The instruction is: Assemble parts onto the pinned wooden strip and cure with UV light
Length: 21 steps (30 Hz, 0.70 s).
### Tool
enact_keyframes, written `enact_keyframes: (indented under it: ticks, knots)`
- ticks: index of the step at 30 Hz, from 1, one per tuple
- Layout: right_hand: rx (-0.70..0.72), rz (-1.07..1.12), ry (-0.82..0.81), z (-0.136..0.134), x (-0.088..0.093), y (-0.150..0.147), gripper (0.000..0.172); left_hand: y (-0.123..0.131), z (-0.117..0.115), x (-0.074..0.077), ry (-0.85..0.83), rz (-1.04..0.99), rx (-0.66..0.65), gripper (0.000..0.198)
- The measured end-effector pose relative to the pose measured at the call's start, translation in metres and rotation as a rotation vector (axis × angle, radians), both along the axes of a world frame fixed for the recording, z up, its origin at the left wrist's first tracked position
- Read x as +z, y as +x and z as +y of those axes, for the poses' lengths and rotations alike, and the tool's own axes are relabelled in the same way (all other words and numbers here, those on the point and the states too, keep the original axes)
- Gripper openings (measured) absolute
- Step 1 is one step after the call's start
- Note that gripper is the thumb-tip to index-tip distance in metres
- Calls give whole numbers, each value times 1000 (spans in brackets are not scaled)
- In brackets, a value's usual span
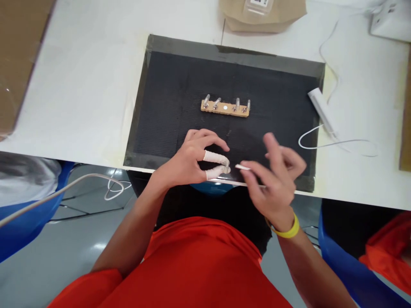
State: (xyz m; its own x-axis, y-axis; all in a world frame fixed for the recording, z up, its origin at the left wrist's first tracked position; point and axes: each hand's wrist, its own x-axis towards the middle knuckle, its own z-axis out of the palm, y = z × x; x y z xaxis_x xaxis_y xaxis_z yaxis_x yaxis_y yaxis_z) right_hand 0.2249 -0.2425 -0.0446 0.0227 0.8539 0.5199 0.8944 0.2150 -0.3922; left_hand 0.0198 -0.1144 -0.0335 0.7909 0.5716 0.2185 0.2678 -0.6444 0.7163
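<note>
My left hand (189,158) is at the mat's near edge, with white coverings on its thumb and index finger. Between those two fingertips is a small shiny, greyish clear piece (226,167), too small to name. A short gap away, my right hand (276,182) pinches a small white strip (241,167) between thumb and index finger; its other fingers are raised and slightly blurred. Beyond both hands lies a narrow tan strip-shaped board (225,108), carrying several clear tube-like pegs and a white dot in its middle.
A black mat (272,90) with taped edges covers part of the white table (93,77). On its right edge rests a white stick-shaped device (322,112) with a cable. Brown paper (266,21) bearing a clear box is at the back. A person's red sleeve (388,252) shows at right.
</note>
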Motion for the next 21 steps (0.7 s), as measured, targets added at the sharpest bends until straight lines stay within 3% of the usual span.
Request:
enact_keyframes:
  ticks: [2,6,9,13,17,21]
  knots:
    - [-64,27,0,1,-1,0,15,0,0,-1,0,-6,3,9]
    - [0,-86,-40,3,-1,1,14,0,0,-1,-2,-12,-3,9]
    - [-97,-15,-23,3,0,2,16,0,0,0,-2,-22,6,9]
    - [63,-101,31,4,0,2,19,0,0,1,-20,-45,20,11]
    - [-71,-7,52,5,0,-1,15,0,0,-1,-13,-90,40,10]
    - [86,-140,87,7,0,-2,17,0,0,-5,36,-139,54,12]
